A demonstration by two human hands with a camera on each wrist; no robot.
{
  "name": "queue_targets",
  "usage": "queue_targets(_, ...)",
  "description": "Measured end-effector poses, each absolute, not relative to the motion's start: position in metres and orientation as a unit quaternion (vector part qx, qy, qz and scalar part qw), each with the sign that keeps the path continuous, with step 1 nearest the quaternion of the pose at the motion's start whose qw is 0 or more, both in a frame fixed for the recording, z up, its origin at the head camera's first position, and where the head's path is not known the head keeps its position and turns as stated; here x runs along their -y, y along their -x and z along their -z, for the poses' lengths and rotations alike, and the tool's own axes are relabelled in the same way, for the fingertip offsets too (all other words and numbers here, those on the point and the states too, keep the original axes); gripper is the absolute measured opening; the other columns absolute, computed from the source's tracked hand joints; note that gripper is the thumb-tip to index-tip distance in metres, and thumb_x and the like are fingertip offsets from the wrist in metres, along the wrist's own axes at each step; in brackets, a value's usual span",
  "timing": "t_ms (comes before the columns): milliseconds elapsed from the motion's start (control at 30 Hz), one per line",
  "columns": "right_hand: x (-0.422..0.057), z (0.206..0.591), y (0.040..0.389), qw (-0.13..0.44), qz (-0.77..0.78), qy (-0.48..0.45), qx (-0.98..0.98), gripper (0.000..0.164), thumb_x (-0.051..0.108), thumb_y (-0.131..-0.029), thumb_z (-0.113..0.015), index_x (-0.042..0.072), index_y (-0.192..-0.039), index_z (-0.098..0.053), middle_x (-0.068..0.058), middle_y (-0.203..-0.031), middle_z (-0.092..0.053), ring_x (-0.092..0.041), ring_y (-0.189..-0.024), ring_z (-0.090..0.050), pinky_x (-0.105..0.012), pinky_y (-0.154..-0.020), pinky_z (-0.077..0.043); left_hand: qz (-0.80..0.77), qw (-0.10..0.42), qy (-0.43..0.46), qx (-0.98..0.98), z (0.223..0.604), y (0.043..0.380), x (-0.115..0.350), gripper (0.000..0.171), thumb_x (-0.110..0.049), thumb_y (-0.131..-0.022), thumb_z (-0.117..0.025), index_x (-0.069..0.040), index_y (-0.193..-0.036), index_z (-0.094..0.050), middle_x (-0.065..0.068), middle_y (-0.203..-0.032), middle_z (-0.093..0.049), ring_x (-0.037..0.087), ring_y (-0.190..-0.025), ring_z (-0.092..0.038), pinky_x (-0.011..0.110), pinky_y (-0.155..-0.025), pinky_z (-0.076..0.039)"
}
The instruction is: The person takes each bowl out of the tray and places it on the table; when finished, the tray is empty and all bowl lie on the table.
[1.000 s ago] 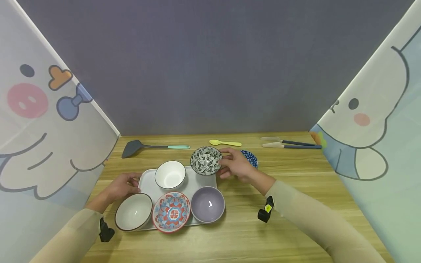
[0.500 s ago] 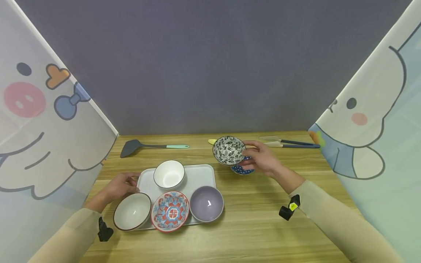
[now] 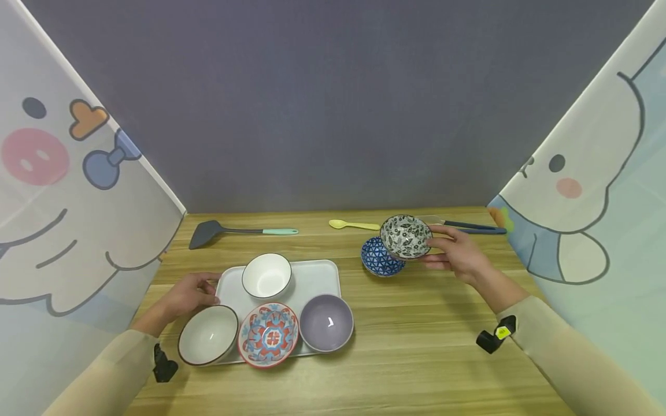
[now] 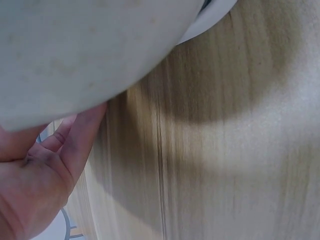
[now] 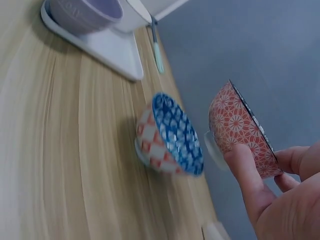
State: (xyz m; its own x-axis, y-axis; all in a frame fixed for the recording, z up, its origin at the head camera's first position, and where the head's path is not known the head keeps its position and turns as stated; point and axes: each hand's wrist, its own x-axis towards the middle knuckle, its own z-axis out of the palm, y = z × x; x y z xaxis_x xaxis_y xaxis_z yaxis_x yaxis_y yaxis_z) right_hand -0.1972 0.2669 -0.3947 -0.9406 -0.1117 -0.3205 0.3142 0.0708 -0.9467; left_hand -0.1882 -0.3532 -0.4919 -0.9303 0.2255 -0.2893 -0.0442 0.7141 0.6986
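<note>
My right hand (image 3: 458,257) grips the rim and side of a small bowl (image 3: 406,237) with a black-and-white leaf pattern inside; the right wrist view shows its red floral outside (image 5: 235,120). It is held up, tilted, overlapping a blue-patterned bowl (image 3: 378,258) that stands on the table. My left hand (image 3: 189,294) lies at the left edge of a white tray (image 3: 317,274), fingers loosely extended and fingertips at the rim; in the left wrist view a pale bowl (image 4: 90,55) hides those fingertips. The tray bears a white bowl (image 3: 267,277), a cream bowl (image 3: 209,335), a red-and-blue patterned bowl (image 3: 269,335) and a purple bowl (image 3: 326,323).
Along the back of the wooden table (image 3: 416,346) lie a spatula (image 3: 239,231), a yellow spoon (image 3: 354,225) and tongs (image 3: 476,227), partly covered by the raised bowl. A grey panel (image 3: 333,104) stands behind, with printed panels on both sides.
My right hand has carried the leaf-patterned bowl right, off the tray area and past the blue-patterned bowl, which now shows more fully. The left hand and tray stay nearly still.
</note>
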Motion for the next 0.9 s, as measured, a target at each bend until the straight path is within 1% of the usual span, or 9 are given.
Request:
queue_targets(33, -0.272, 0.396, 0.197, 0.155, 0.678, -0.073, -0.715, 0.068, 0.017, -0.107, -0.055, 0.006, -0.163, -0.02, -0.017, -0.128, -0.058, -0.024, -0.09, -0.077, -0.039, -0.084, -0.06, -0.377, 0.181, -0.049, -0.907, 0.492, 0.188, 0.353, 0.062, -0.002, -0.085, -0.079, 0.011, -0.14, -0.053, 0.013, -0.096, -0.065, 0.023, -0.088, -0.058, 0.029, -0.067, -0.05)
queue_targets(200, -0.293, 0.402, 0.194, 0.15, 0.686, -0.087, -0.706, 0.07, 0.014, -0.108, -0.052, 0.004, -0.164, -0.012, -0.018, -0.127, -0.053, -0.022, -0.089, -0.077, -0.036, -0.083, -0.06, -0.384, 0.185, -0.041, -0.903, 0.492, 0.188, 0.353, 0.063, -0.002, -0.085, -0.078, 0.011, -0.141, -0.053, 0.014, -0.097, -0.064, 0.023, -0.088, -0.058, 0.029, -0.067, -0.051)
queue_targets(333, -0.306, 0.41, 0.191, 0.143, 0.696, -0.099, -0.696, 0.071, 0.01, -0.107, -0.05, -0.001, -0.163, -0.008, -0.012, -0.117, -0.061, -0.023, -0.087, -0.077, -0.035, -0.082, -0.061, -0.391, 0.184, -0.042, -0.901, 0.493, 0.188, 0.353, 0.062, -0.001, -0.085, -0.079, 0.012, -0.14, -0.053, 0.014, -0.097, -0.063, 0.024, -0.088, -0.058, 0.029, -0.066, -0.051)
queue_targets(433, -0.313, 0.417, 0.189, 0.138, 0.701, -0.105, -0.692, 0.07, 0.009, -0.107, -0.051, -0.003, -0.162, -0.01, -0.007, -0.109, -0.065, -0.023, -0.085, -0.077, -0.035, -0.082, -0.061, -0.395, 0.181, -0.043, -0.9, 0.493, 0.188, 0.353, 0.062, -0.001, -0.084, -0.079, 0.012, -0.139, -0.054, 0.014, -0.096, -0.063, 0.023, -0.088, -0.057, 0.028, -0.065, -0.051)
queue_targets(533, -0.318, 0.424, 0.187, 0.136, 0.707, -0.119, -0.684, 0.069, 0.009, -0.106, -0.052, -0.002, -0.162, -0.013, -0.005, -0.106, -0.067, -0.023, -0.083, -0.077, -0.035, -0.081, -0.061, -0.397, 0.18, -0.046, -0.899, 0.493, 0.189, 0.354, 0.062, -0.001, -0.084, -0.079, 0.012, -0.139, -0.054, 0.013, -0.096, -0.064, 0.023, -0.088, -0.057, 0.028, -0.065, -0.051)
queue_targets(767, -0.325, 0.443, 0.186, 0.139, 0.717, -0.152, -0.666, 0.07, 0.008, -0.106, -0.052, -0.001, -0.163, -0.013, -0.008, -0.1, -0.071, -0.023, -0.08, -0.078, -0.033, -0.077, -0.061, -0.397, 0.179, -0.046, -0.899, 0.493, 0.188, 0.353, 0.061, 0.0, -0.084, -0.079, 0.013, -0.139, -0.055, 0.013, -0.095, -0.064, 0.023, -0.088, -0.057, 0.027, -0.065, -0.051)
queue_targets(900, -0.326, 0.451, 0.185, 0.141, 0.714, -0.156, -0.668, 0.07, 0.009, -0.106, -0.052, 0.0, -0.163, -0.012, -0.012, -0.107, -0.067, -0.023, -0.08, -0.077, -0.033, -0.078, -0.061, -0.397, 0.175, -0.052, -0.9, 0.493, 0.187, 0.353, 0.061, 0.0, -0.083, -0.079, 0.014, -0.138, -0.055, 0.012, -0.093, -0.064, 0.023, -0.087, -0.057, 0.027, -0.064, -0.05)
